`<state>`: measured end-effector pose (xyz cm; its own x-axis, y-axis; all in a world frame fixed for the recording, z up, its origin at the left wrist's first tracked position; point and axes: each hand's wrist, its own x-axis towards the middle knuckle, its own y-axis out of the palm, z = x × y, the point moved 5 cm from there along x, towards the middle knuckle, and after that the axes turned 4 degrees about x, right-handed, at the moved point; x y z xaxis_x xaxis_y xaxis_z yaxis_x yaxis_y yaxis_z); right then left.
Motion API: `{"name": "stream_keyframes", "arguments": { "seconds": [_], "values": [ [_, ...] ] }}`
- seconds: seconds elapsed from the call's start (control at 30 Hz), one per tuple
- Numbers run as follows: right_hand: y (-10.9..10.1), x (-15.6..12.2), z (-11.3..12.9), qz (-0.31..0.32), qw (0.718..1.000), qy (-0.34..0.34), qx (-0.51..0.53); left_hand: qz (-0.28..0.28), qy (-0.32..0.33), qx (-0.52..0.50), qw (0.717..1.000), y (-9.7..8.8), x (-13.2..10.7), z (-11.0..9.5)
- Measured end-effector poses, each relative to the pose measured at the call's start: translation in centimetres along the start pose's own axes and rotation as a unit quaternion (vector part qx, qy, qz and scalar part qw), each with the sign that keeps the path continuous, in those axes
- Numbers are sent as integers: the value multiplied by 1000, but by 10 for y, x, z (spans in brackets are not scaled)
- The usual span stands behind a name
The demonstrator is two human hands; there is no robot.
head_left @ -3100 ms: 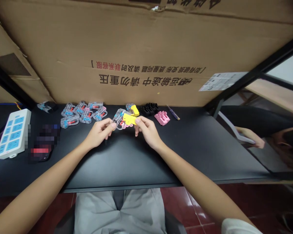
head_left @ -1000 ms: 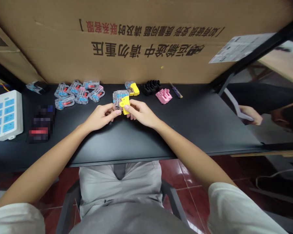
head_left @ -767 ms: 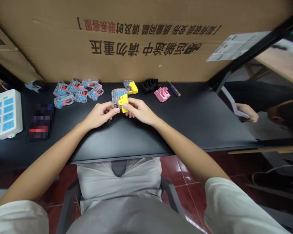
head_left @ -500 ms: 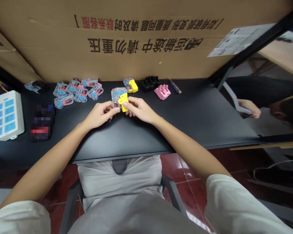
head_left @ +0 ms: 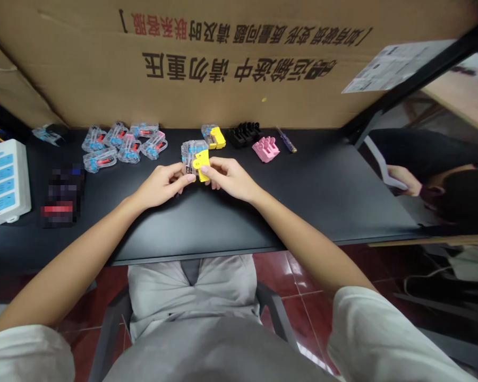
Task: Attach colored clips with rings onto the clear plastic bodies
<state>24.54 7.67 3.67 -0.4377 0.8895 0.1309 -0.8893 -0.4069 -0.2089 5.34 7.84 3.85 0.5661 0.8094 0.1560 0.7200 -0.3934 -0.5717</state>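
Both hands are closed on one small clear plastic casing [head_left: 191,152] with blue parts inside and a bright yellow plastic piece [head_left: 202,165] at its right side. My left hand [head_left: 163,184] pinches the casing's lower left edge between thumb and fingers. The thumb of my right hand [head_left: 231,178] presses the yellow piece, with its other fingers behind. Whether the yellow piece is fixed to the casing, I cannot tell. Just behind lies a similar clear-and-yellow unit [head_left: 214,138]. Several clear casings with red and blue insides [head_left: 128,148] are grouped at the left.
Black plastic pieces [head_left: 244,135], pink plastic pieces [head_left: 266,149] and a small screwdriver [head_left: 288,141] lie at the back right. A white power strip [head_left: 7,183] and a blurred dark item [head_left: 62,196] are left. Cardboard [head_left: 239,101] stands behind. Another person's hand [head_left: 405,179] shows at right.
My hands keep the same grip on the casing and yellow piece, almost unmoved. The view has shifted slightly, and the other person's head at right sits farther left.
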Motion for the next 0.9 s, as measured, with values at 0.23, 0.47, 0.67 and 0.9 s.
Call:
{"name": "stream_keyframes", "arguments": {
  "seconds": [0.23,0.47,0.67,0.9],
  "values": [
    [-1,-3,2,4,1000,-9,-14,4,1,11,1000,1,1,0],
    [-1,-4,3,-3,999,0,-39,7,1,10,1000,2,0,-1],
    [-2,-6,3,4,999,3,-43,10,-1,7,1000,2,0,0],
    [2,-2,-1,16,1000,21,5,5,1,-7,1000,1,-2,-3]
  ]
}}
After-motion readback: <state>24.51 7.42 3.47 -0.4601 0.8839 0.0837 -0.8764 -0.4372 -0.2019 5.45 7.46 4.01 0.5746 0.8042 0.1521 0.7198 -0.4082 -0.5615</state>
